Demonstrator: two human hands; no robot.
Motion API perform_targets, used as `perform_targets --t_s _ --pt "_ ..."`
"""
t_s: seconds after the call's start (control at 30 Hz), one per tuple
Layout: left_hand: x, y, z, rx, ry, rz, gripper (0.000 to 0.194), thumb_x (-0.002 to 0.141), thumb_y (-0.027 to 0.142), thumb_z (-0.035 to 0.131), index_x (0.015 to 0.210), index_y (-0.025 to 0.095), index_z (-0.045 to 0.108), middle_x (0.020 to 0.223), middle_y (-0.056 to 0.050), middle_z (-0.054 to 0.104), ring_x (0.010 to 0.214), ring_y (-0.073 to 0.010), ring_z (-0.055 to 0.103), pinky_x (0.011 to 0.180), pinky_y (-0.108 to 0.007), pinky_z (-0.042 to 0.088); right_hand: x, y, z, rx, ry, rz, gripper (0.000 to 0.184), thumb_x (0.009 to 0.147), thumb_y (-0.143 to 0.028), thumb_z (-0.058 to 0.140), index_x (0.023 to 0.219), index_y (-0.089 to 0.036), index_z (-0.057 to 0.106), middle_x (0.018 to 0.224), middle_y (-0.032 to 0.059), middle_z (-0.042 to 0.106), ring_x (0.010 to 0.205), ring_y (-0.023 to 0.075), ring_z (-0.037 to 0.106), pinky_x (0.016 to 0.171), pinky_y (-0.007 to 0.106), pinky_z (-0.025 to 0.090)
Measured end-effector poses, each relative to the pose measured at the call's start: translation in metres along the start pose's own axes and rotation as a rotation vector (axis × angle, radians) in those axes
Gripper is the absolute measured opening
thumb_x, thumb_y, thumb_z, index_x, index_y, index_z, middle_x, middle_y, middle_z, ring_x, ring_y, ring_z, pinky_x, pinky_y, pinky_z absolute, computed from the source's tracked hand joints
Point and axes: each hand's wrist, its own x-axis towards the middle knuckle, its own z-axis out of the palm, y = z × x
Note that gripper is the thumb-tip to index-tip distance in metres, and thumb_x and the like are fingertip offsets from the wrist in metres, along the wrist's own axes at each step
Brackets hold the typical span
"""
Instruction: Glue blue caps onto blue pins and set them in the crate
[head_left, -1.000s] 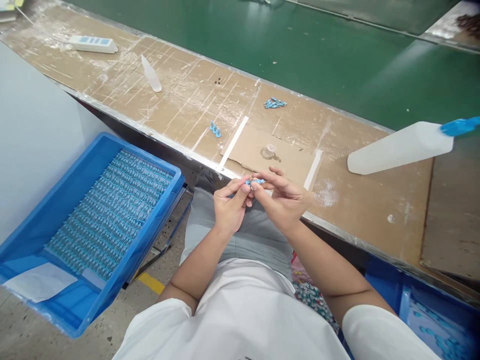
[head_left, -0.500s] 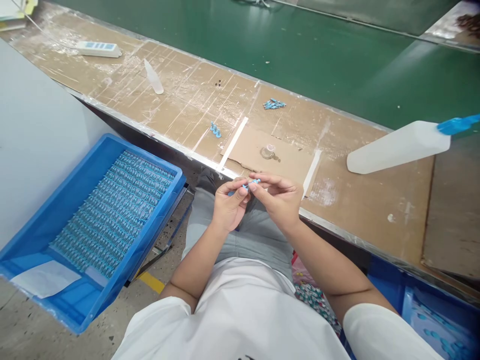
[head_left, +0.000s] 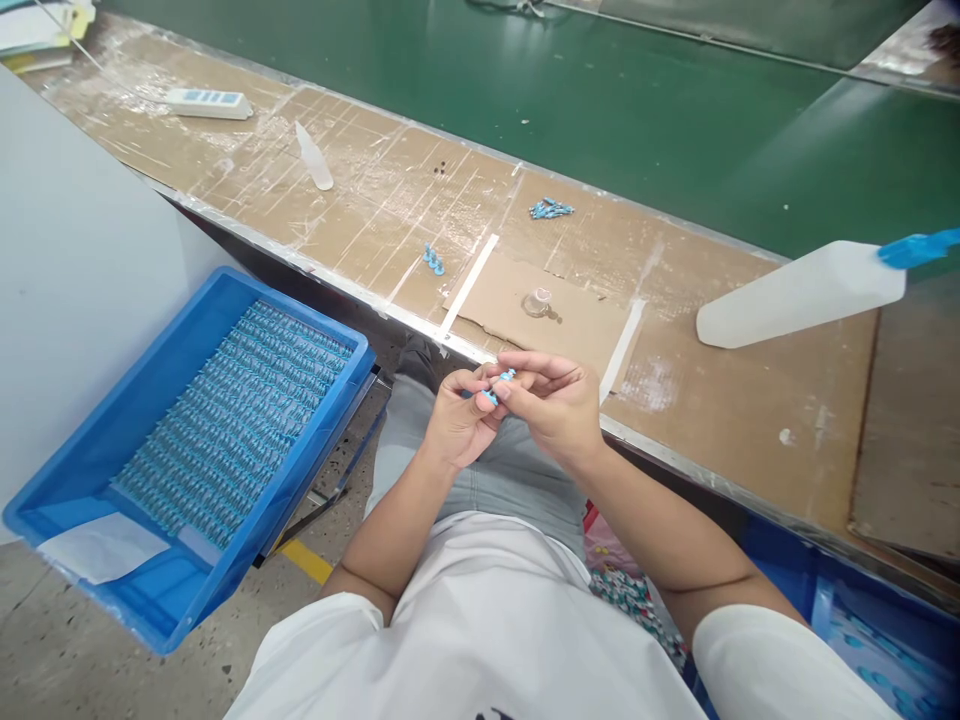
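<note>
Close together over my lap, at the table's front edge, both hands pinch small blue plastic parts. My left hand [head_left: 461, 415] is closed on a small blue part [head_left: 490, 397] at its fingertips. Just above it, my right hand [head_left: 555, 400] pinches another bit of blue [head_left: 507, 375]; whether the two are joined I cannot tell, since fingers cover most of them. Beyond the hands, a small round clear dish [head_left: 536, 303] rests on a cardboard sheet [head_left: 581, 325]. A few upright blue pieces with round bases [head_left: 433, 260] stand to the left, and a pile of slim blue pieces [head_left: 551, 208] lies farther back.
A blue crate [head_left: 364, 350] holding rows of small blue parts stands at the left. On the table are a white squeeze bottle [head_left: 313, 160], a power strip [head_left: 208, 103] and a large white bottle [head_left: 802, 295] with a blue top. Behind runs a green surface [head_left: 600, 130].
Both hands have drawn slightly lower and closer together, with the blue parts turned a little between the fingertips. The whole view has shifted slightly.
</note>
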Motion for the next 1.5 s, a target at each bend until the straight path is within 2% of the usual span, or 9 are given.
perform_targets --t_s 0.23,0.33,0.47,0.8,1.03,1.13,1.27,1.4,1.5 --pt "-0.004 0.002 0.003 0.005 -0.033 0.039 0.042 0.030 0.033 0.096 0.054 0.021 0.063 0.077 0.006 0.067 0.068 -0.0075 0.063 0.057 -0.019 0.053 -0.003 -0.001 0.006 0.015 0.003 -0.024 0.030 0.064 -0.031 0.087 0.090 -0.022 0.075 0.066 0.0011 0.074 0.075 0.0209 0.074 0.077 0.037 0.062" --pt "-0.003 0.001 0.004 -0.003 -0.011 0.026 0.041 0.031 0.031 0.096 0.056 0.021 0.065 0.081 0.005 0.068 0.073 -0.0081 0.065 0.062 -0.019 0.055 -0.003 0.001 0.004 0.001 0.035 -0.080 0.028 0.066 -0.032 0.086 0.089 -0.022 0.074 0.068 0.0009 0.074 0.077 0.0204 0.074 0.080 0.037 0.062" --pt "-0.002 -0.002 0.003 -0.017 -0.035 -0.014 0.040 0.031 0.031 0.096 0.058 0.022 0.067 0.077 0.004 0.068 0.072 -0.0079 0.065 0.058 -0.016 0.053 -0.005 0.003 0.002 -0.024 0.061 -0.166 0.024 0.067 -0.031 0.086 0.086 -0.023 0.072 0.069 0.0009 0.074 0.078 0.0199 0.074 0.081 0.037 0.061" --pt "-0.005 -0.008 -0.005 0.019 -0.044 0.008 0.037 0.036 0.033 0.095 0.059 0.023 0.068 0.078 0.004 0.067 0.073 -0.0097 0.066 0.056 -0.017 0.054 -0.009 -0.005 0.004 -0.108 0.022 -0.270 0.024 0.069 -0.027 0.084 0.090 -0.026 0.074 0.064 -0.0008 0.073 0.072 0.0191 0.073 0.076 0.036 0.061" --pt "-0.009 -0.001 -0.003 -0.024 -0.087 0.029 0.032 0.042 0.027 0.095 0.061 0.023 0.069 0.078 0.004 0.067 0.073 -0.0090 0.067 0.057 -0.015 0.055 -0.003 0.000 0.006 -0.155 0.027 -0.312 0.019 0.069 -0.030 0.084 0.086 -0.027 0.075 0.063 -0.0025 0.073 0.068 0.0175 0.072 0.098 0.042 0.052" --pt "-0.009 0.003 0.001 -0.043 -0.070 0.003 0.032 0.042 0.026 0.095 0.060 0.022 0.069 0.077 0.005 0.069 0.072 -0.0079 0.068 0.060 -0.014 0.056 0.001 -0.001 0.007 -0.148 0.011 -0.314 0.017 0.069 -0.031 0.084 0.083 -0.026 0.075 0.065 -0.0012 0.073 0.066 0.0168 0.071 0.090 0.039 0.055" --pt "-0.009 0.006 0.004 -0.095 -0.058 -0.041 0.032 0.044 0.026 0.094 0.064 0.019 0.069 0.075 0.005 0.072 0.070 -0.0066 0.069 0.064 -0.011 0.056 0.003 -0.008 0.007 -0.161 0.016 -0.208 0.018 0.070 -0.029 0.083 0.086 -0.025 0.075 0.074 0.0013 0.074 0.067 0.0153 0.070 0.073 0.030 0.059" --pt "-0.009 0.007 0.001 -0.143 -0.083 -0.057 0.030 0.047 0.025 0.093 0.065 0.019 0.070 0.078 0.004 0.073 0.070 -0.0058 0.069 0.063 -0.010 0.055 0.003 -0.011 0.008 -0.168 0.001 -0.185 0.019 0.070 -0.024 0.083 0.088 -0.026 0.076 0.081 0.0013 0.075 0.071 0.0141 0.069 0.071 0.028 0.059" --pt "-0.008 0.008 -0.002 -0.133 -0.050 -0.068 0.029 0.050 0.023 0.092 0.067 0.019 0.070 0.077 0.004 0.072 0.069 -0.0066 0.068 0.062 -0.011 0.055 0.004 -0.011 0.011 -0.197 0.011 -0.172 0.019 0.069 -0.027 0.084 0.086 -0.025 0.076 0.080 0.0022 0.075 0.070 0.0153 0.069 0.070 0.029 0.060"
